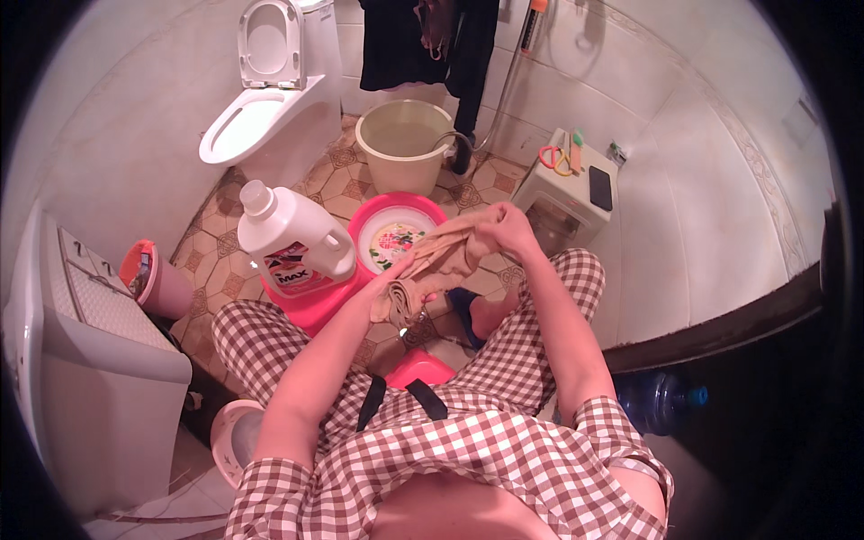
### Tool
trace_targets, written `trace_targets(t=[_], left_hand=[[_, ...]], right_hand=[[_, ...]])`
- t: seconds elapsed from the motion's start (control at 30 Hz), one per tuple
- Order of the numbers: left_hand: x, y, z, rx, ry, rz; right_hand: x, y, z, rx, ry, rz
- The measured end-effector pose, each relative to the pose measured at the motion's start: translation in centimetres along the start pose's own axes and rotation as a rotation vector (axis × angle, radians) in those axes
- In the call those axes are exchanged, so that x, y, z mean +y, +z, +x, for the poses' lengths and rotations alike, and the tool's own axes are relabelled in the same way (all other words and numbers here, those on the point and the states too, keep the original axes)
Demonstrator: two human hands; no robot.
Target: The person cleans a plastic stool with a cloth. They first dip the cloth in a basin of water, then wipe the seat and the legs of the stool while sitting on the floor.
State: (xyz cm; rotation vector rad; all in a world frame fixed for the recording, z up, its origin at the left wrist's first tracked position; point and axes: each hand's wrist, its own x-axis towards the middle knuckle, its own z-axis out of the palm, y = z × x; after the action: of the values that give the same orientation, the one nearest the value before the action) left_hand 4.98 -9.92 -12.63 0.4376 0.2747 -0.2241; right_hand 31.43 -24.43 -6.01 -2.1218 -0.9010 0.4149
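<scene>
A thin tan piece of fabric [449, 263] is stretched between my hands, bunched and folded at its lower left end. My left hand [383, 297] grips that bundled end, its fingers partly hidden by the cloth. The other end is pinched by my right hand [507, 229], higher up and to the right. Below and behind the fabric sits a pink-rimmed basin [362, 209] with a patterned bottom, partly covered by my left hand and the cloth. Left of it, a large white detergent jug [300, 233] with its cap on stands on a pink plastic stool [307, 312].
A cream bucket of water [401, 165] with a hose in it stands ahead, below dark hanging clothes [405, 54]. The toilet [270, 115] is at far left, a pink bin [165, 290] nearer. At right, a small cabinet [570, 185] bears scissors [555, 162] and a phone [600, 188].
</scene>
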Motion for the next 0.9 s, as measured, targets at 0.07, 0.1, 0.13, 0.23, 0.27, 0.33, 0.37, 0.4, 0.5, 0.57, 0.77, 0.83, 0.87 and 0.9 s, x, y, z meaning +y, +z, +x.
trace_targets(t=[0.07,0.1,0.13,0.23,0.27,0.33,0.37,0.4,0.5,0.57,0.77,0.83,0.87,0.9], left_hand=[[-0.1,0.6,0.1,-0.034,0.028,-0.079],[0.0,1.1,0.2,-0.049,0.052,-0.120],[-0.3,2.5,-0.3,-0.120,0.066,-0.290],[-0.5,2.0,-0.7,-0.002,0.117,-0.286],[-0.4,2.1,-0.3,0.053,0.159,-0.319],[-0.8,-0.1,0.1,0.069,0.118,-0.201],[-1.0,-1.5,0.4,0.079,0.098,-0.140],[-0.7,-2.6,0.8,0.152,0.108,-0.159],[-0.3,1.4,0.1,0.032,0.133,-0.124],[-1.0,4.7,-0.6,-0.115,0.102,-0.197],[-7.2,7.0,1.5,-0.310,-0.062,-0.344],[-6.9,6.7,1.8,-0.390,-0.234,-0.529],[-6.2,7.1,1.9,-0.368,-0.251,-0.451],[-5.7,7.7,2.1,-0.253,-0.227,-0.243]], right_hand=[[-3.1,1.0,-1.6,0.218,-0.154,0.056],[-5.4,1.5,-2.5,0.318,-0.241,0.085],[-7.3,2.0,-4.2,0.246,-0.319,0.108],[-9.0,4.3,-8.9,-0.281,-0.683,0.000],[-9.0,4.3,-9.1,-0.477,-0.719,-0.016],[-7.6,3.9,-8.8,-0.589,-0.514,0.172],[-6.5,3.6,-7.3,-0.501,-0.287,0.365],[-5.4,3.9,-6.2,-0.394,-0.059,0.558],[-1.4,5.9,-6.1,-0.191,0.198,0.934],[0.3,7.2,-7.1,-0.592,0.297,1.573],[-2.7,6.1,-8.8,-0.731,-0.125,1.952],[-1.5,3.9,-8.9,-0.640,-0.025,1.770],[-1.0,2.6,-8.4,-0.610,0.013,1.611],[-1.1,1.2,-8.3,-0.570,0.054,1.445]])
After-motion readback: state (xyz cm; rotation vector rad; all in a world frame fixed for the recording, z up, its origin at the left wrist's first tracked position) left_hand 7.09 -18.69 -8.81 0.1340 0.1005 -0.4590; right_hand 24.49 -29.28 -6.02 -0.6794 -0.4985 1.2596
